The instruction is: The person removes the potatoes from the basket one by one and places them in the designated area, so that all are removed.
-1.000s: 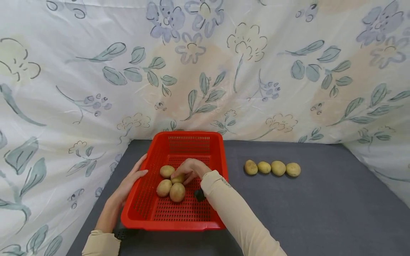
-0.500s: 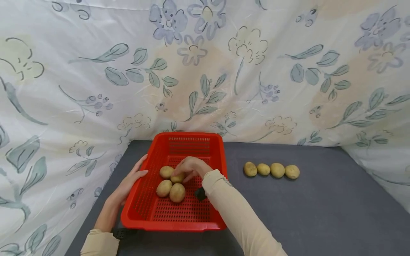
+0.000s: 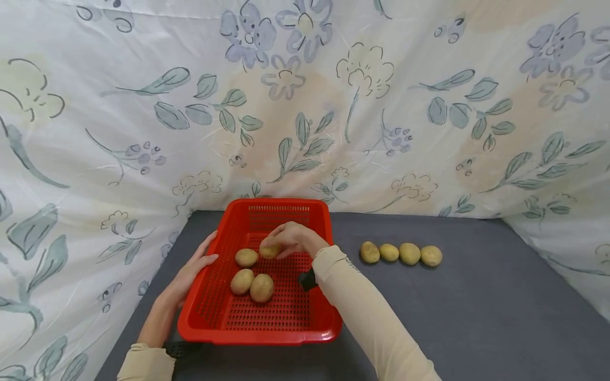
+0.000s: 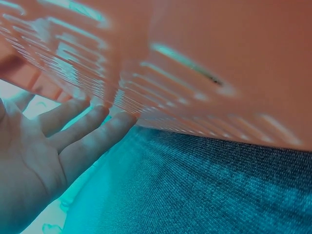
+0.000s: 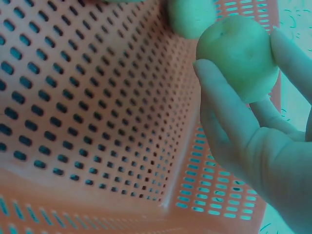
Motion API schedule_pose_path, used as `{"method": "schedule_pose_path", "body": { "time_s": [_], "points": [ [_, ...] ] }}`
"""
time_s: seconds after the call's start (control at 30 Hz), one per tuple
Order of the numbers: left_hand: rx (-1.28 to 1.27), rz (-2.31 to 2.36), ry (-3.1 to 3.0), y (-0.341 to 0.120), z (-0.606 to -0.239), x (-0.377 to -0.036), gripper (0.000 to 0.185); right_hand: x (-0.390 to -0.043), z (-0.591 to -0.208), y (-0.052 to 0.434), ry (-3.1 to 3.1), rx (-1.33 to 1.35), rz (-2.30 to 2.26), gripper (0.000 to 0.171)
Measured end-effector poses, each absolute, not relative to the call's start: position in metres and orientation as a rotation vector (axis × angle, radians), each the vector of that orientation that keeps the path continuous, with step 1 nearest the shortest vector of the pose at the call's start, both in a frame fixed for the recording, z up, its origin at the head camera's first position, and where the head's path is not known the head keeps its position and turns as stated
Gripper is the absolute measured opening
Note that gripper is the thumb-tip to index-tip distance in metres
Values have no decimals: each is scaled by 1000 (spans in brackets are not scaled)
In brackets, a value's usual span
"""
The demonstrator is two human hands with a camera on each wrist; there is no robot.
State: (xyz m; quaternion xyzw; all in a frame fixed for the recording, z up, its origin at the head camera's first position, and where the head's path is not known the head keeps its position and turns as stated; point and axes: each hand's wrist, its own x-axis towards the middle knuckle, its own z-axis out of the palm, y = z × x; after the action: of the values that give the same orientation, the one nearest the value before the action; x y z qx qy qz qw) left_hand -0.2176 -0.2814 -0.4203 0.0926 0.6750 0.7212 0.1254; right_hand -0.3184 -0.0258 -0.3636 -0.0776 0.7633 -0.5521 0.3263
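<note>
The right hand (image 3: 292, 241) pinches a potato (image 3: 269, 251), long axis roughly left-right, now lifted above the red basket's (image 3: 259, 333) floor (earlier among the others); left hand (image 3: 190, 270) rests flat-fingered against its left edge.

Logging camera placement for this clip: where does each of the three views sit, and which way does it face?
Head: worn on the head, looking forward and down at the red basket, four potatoes lined up on the grey table, both sleeved arms.
Left wrist: low beside the basket's outer wall; left hand with straight fingers against it.
Right wrist: inside the basket, facing its perforated floor; right hand gripping a potato.
Shared: all three show the basket.
</note>
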Motion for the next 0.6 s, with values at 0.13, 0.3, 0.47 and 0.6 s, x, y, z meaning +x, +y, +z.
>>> {"method": "schedule_pose_path", "body": {
  "time_s": [0.13,0.3,0.47,0.6],
  "points": [
    [278,2103,1966,-282,-421,-218,64,-321,-360,-24,1949,-218,-1513,31],
    [284,2098,1973,-283,-421,-218,64,-324,-352,-17,1911,-235,-1550,36],
    [292,2094,1978,-283,-423,-220,64,-327,-346,-6,1900,-220,-1584,37],
    [302,2099,1974,-284,-423,-221,64,-330,-344,1,1899,-212,-1619,36]
  ]
}}
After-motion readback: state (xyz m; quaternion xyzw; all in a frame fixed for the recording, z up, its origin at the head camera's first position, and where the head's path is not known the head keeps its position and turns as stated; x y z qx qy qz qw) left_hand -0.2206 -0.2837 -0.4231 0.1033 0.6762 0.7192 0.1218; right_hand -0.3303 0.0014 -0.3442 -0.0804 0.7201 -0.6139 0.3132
